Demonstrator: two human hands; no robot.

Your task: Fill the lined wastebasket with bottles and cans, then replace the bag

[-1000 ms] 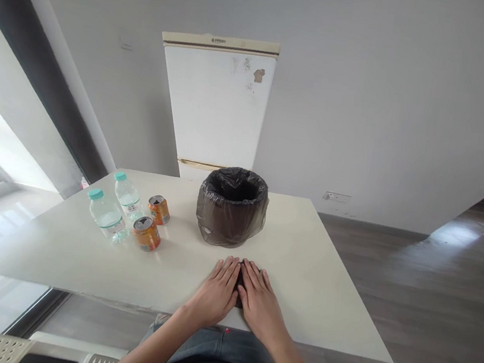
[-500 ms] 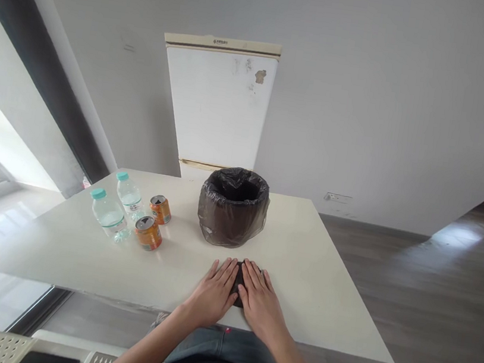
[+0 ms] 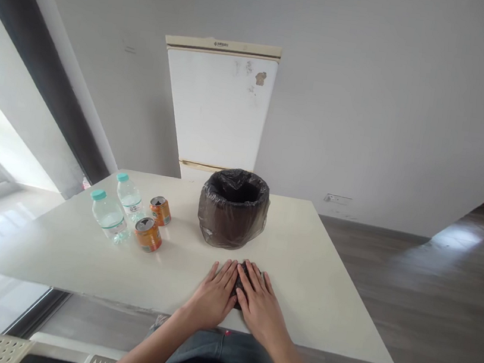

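Both palms lie flat on a small piece of crinkled black plastic [image 3: 237, 285], most of which is hidden beneath them. My left hand [image 3: 211, 298] covers its left side with fingers stretched out. On its right side my right hand [image 3: 259, 305] presses down, fingers also extended and slightly spread. Just beyond the fingertips stands a bin [image 3: 231, 225] lined with a dark, see-through bag folded over its rim; its inside looks dark.
To the left stand two clear bottles with teal caps, a nearer bottle [image 3: 107, 215] and a farther bottle [image 3: 130, 196]. Beside them are two opened orange cans, a front can [image 3: 148, 235] and a rear can [image 3: 161, 212]. The white table [image 3: 326, 289] has its near edge at my waist. A white fridge [image 3: 219, 106] stands behind.
The right fingers have shifted slightly left over the black plastic, whose visible part looks more crinkled. My left hand, bin, bottles and cans stay in place; the view tilts slightly.
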